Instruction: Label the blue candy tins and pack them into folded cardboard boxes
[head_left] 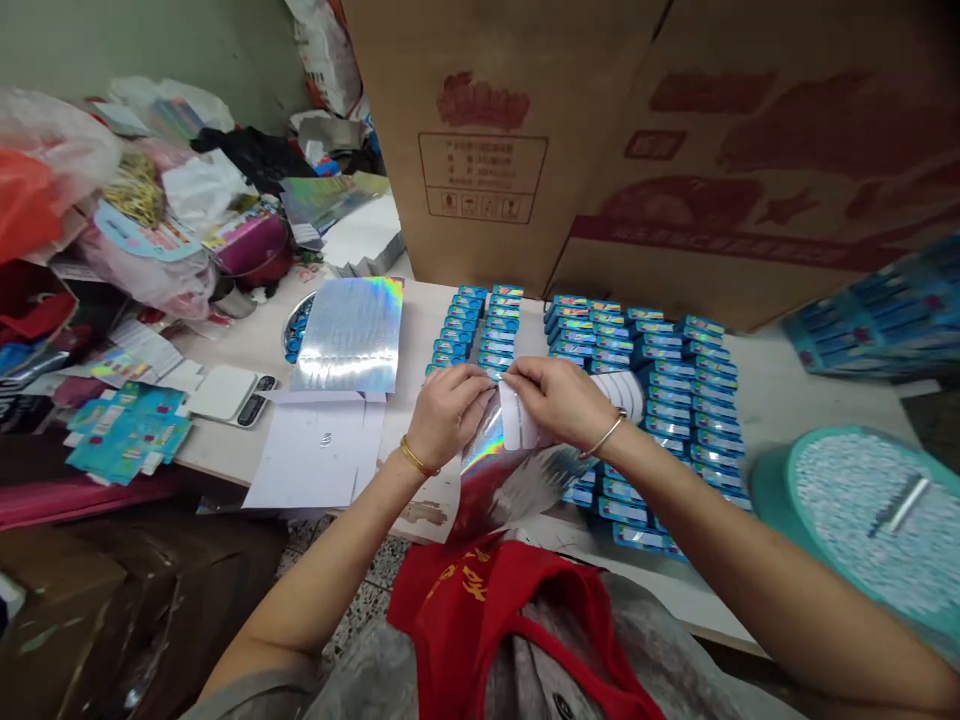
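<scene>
My left hand [448, 412] is closed in a pinch at the top edge of a shiny silver holographic sheet [486, 468]. Close beside it, my right hand [564, 402] pinches the same edge, fingertips nearly meeting the left ones. White rounded strips [619, 392] show on the curled part of the sheet beyond the right hand. The sheet's lower part bends toward my red apron [457, 620]. What exactly lies between the fingertips is too small to tell. Small blue boxes [499, 335] stand in rows just behind my hands.
More blue boxes [716, 420] line the table to the right, near a teal tub [799, 520] of small white pieces. Holographic sheets [349, 335], white paper [300, 455] and a small scale [225, 392] lie left. Large cartons [480, 250] stand behind; bags [187, 190] crowd the far left.
</scene>
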